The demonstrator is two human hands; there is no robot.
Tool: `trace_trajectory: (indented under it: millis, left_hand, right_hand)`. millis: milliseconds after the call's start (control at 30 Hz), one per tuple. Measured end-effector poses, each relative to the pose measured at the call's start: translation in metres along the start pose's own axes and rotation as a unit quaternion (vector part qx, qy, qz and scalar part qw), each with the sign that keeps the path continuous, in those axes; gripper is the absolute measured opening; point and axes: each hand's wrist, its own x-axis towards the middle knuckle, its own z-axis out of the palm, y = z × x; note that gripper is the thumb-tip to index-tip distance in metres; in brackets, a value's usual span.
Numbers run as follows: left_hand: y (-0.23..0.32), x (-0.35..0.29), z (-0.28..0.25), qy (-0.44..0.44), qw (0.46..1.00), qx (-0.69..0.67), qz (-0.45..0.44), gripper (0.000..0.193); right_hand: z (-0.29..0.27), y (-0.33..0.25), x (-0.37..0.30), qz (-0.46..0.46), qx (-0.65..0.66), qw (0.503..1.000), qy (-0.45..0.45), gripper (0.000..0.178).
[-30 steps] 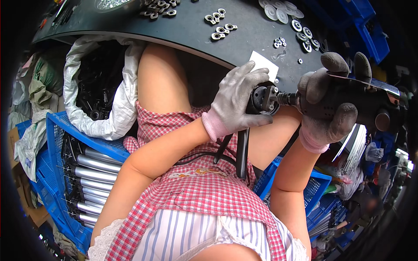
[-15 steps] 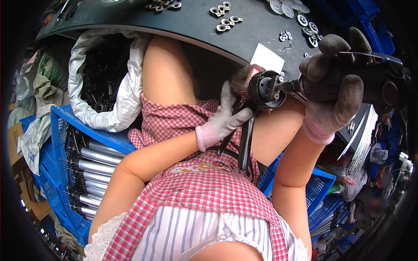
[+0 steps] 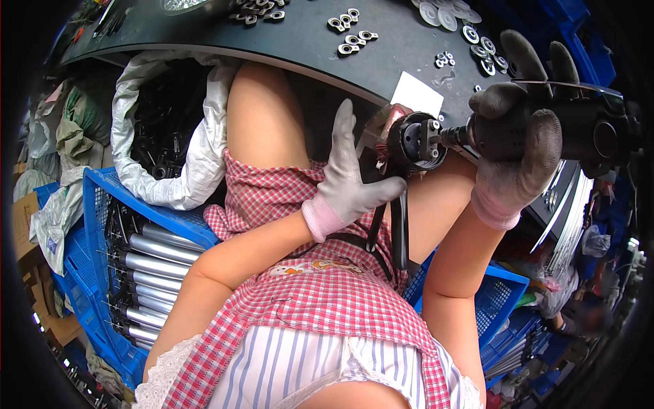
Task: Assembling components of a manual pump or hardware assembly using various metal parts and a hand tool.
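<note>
Crate of tubes (image 3: 146, 266) lies left of the lap; washers (image 3: 351, 31) on the table (image 3: 300, 41) ahead.

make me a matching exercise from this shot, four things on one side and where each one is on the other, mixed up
Things:
1. power tool
2. metal tubes
3. small metal rings
4. white card

Places:
A. in the blue crate on the person's left
B. scattered on the dark table top
C. in the right hand
D. at the table's near edge

Pairs: 1-C, 2-A, 3-B, 4-D

Workshop, metal washers (image 3: 349, 31) on workbench (image 3: 204, 34), parts crates (image 3: 102, 204)
</note>
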Motion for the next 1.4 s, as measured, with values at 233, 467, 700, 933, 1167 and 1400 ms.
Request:
trace_trajectory:
  millis: [233,467,700,933,1167,1400]
  left_hand:
    - [0.013,0.059,0.007,-0.048,0.976,0.117,0.180,0.077]
    - [0.003,0.058,0.012,0.000,0.971,0.101,0.215,0.080]
    - [0.000,0.059,0.014,0.009,0.968,0.070,0.241,0.084]
    - [-0.005,0.059,0.018,0.009,0.964,0.060,0.258,0.079]
    - [-0.004,0.057,0.018,0.021,0.975,0.030,0.221,0.072]
    - [-0.002,0.055,0.017,0.015,0.969,0.063,0.240,0.075]
  right_hand:
    - [-0.013,0.003,0.001,0.046,0.059,0.996,-0.043,0.058]
    - [-0.012,0.006,-0.004,0.068,0.054,0.995,-0.040,0.052]
    - [-0.011,0.000,-0.005,0.088,0.101,0.990,-0.042,0.048]
    - [0.001,-0.006,-0.008,0.076,0.018,0.991,-0.109,0.039]
    - [0.004,0.006,0.004,0.058,0.026,0.997,-0.047,0.046]
    - [-0.008,0.005,-0.007,0.104,0.178,0.973,-0.102,0.038]
